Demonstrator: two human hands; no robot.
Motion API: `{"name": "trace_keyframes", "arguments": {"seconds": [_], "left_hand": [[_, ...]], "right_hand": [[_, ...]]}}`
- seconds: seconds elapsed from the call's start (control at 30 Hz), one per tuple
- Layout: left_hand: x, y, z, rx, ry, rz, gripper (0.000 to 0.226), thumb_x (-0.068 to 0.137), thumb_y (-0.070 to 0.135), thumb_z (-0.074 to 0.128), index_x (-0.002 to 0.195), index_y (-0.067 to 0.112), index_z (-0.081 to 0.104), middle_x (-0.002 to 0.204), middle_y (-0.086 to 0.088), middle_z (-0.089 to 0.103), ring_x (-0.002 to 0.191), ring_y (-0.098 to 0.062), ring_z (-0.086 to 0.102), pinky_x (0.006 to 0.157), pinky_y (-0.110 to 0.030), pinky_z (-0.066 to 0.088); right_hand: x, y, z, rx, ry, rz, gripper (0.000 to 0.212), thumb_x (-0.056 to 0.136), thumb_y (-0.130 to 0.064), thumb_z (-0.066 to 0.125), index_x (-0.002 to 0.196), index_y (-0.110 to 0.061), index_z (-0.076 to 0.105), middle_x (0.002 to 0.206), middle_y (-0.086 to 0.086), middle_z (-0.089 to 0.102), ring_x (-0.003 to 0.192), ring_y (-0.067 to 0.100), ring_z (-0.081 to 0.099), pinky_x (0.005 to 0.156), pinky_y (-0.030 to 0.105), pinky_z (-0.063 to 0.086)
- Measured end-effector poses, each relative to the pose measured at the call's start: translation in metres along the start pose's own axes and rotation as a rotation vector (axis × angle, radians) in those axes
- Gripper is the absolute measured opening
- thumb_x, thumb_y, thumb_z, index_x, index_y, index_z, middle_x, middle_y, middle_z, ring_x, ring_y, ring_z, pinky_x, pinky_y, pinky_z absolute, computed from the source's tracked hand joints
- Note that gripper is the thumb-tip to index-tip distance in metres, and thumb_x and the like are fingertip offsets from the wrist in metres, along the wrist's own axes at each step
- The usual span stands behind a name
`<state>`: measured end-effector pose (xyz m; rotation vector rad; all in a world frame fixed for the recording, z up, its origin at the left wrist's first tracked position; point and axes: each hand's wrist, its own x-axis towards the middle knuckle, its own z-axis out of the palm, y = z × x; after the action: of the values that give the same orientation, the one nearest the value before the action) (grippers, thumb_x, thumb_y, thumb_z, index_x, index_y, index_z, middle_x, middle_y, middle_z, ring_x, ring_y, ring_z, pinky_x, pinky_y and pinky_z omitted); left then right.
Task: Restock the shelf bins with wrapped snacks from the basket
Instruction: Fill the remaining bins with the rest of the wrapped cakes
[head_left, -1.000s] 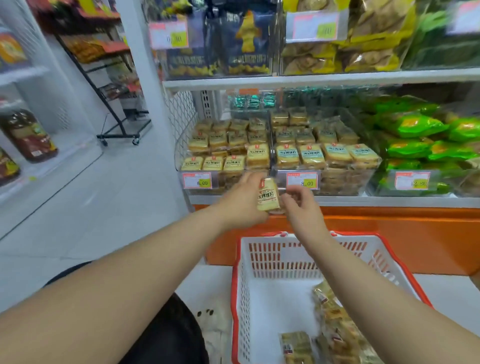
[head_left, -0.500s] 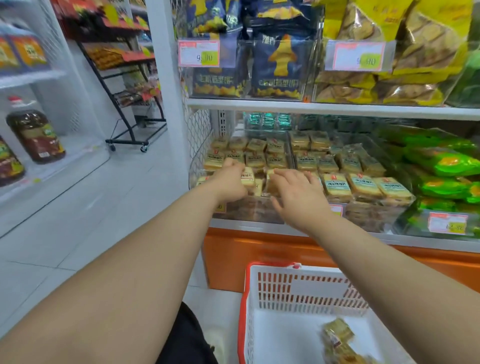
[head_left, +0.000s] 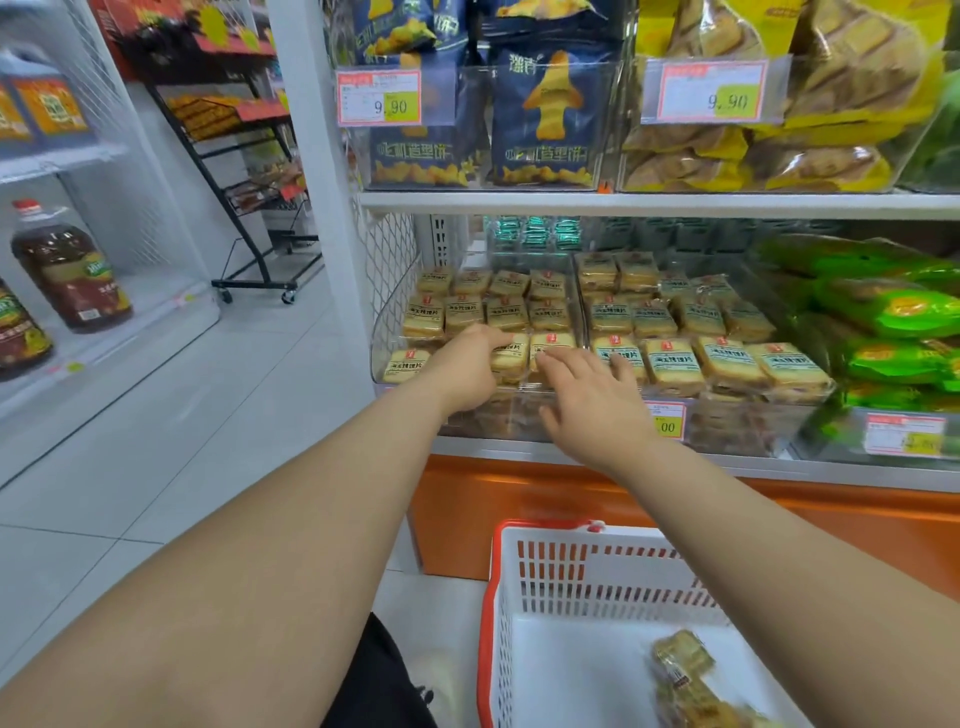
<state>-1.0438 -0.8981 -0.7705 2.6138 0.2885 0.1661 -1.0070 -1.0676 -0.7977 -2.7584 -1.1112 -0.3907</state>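
Up at mid-frame, both hands reach into the left bin (head_left: 384, 332), a clear bin on the lower shelf (head_left: 675, 205) holding rows of yellow wrapped snacks (head_left: 506, 314). Left hand (head_left: 465, 366) sits at the bin's front row, fingers curled over the front snack (head_left: 511, 356), pinching its near edge; the grip looks clamped on that packet, though the fingertips are partly hidden. Right hand (head_left: 592, 400), just right of it, is spread with fingers apart, their tips resting on the next snack (head_left: 553, 345) in the same front row, holding nothing. Right of centre, a second bin (head_left: 727, 421) carries similar snacks with teal labels, and green packets (head_left: 883, 306) fill the far right. Blue bags (head_left: 543, 119) stand on the upper shelf above. Bottom right, the white basket (head_left: 597, 571) with a red rim stands on the floor, a few wrapped snacks (head_left: 685, 670) lying in its right corner.
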Motion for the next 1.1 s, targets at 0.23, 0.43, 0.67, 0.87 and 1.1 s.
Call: {"name": "trace_keyframes", "arguments": {"seconds": [0.23,0.43,0.67,0.87,1.1], "left_hand": [[-0.011,0.005,0.004,-0.043,-0.025,0.009,0.083,0.086,0.0,0.058,0.154,0.026,0.019,0.156,0.006,0.016,0.12,-0.024,0.05,0.09,-0.033,0.05],[-0.041,0.004,0.018,0.339,0.171,0.132,0.078,0.086,0.009,0.058,0.153,0.022,0.022,0.158,-0.006,0.019,0.142,-0.03,0.022,0.114,-0.044,0.026],[-0.109,0.033,0.102,0.179,0.38,0.311,0.058,0.085,0.008,0.058,0.142,0.015,0.044,0.146,-0.007,0.041,0.133,-0.027,0.038,0.108,-0.041,0.035],[-0.183,0.017,0.219,0.103,-0.235,0.017,0.056,0.097,0.021,0.051,0.149,0.024,0.029,0.142,-0.004,0.047,0.127,-0.026,0.046,0.102,-0.042,0.041],[-0.192,-0.007,0.25,0.138,-0.459,-0.068,0.061,0.099,0.028,0.049,0.152,0.028,0.018,0.142,-0.004,0.051,0.126,-0.026,0.05,0.1,-0.045,0.047]], "right_hand": [[-0.044,0.008,0.008,0.247,0.274,0.014,0.047,0.09,-0.017,0.057,0.137,-0.016,0.05,0.141,0.001,0.051,0.138,0.019,0.037,0.116,0.039,0.021],[-0.1,0.025,0.032,0.357,0.176,0.117,0.022,0.091,-0.013,0.055,0.11,-0.02,0.065,0.104,-0.005,0.061,0.103,0.013,0.053,0.085,0.023,0.041],[-0.154,0.036,0.084,0.476,-0.198,0.308,0.02,0.094,-0.018,0.049,0.106,-0.021,0.065,0.107,-0.002,0.067,0.097,0.019,0.06,0.078,0.031,0.047],[-0.195,0.048,0.144,0.334,-0.685,0.237,0.02,0.093,-0.022,0.052,0.112,-0.023,0.058,0.112,-0.001,0.065,0.099,0.018,0.059,0.078,0.029,0.044],[-0.222,0.034,0.209,-0.176,-1.055,-0.369,0.039,0.101,-0.024,0.04,0.139,-0.021,0.04,0.131,0.013,0.049,0.118,0.034,0.052,0.094,0.042,0.045]]}}
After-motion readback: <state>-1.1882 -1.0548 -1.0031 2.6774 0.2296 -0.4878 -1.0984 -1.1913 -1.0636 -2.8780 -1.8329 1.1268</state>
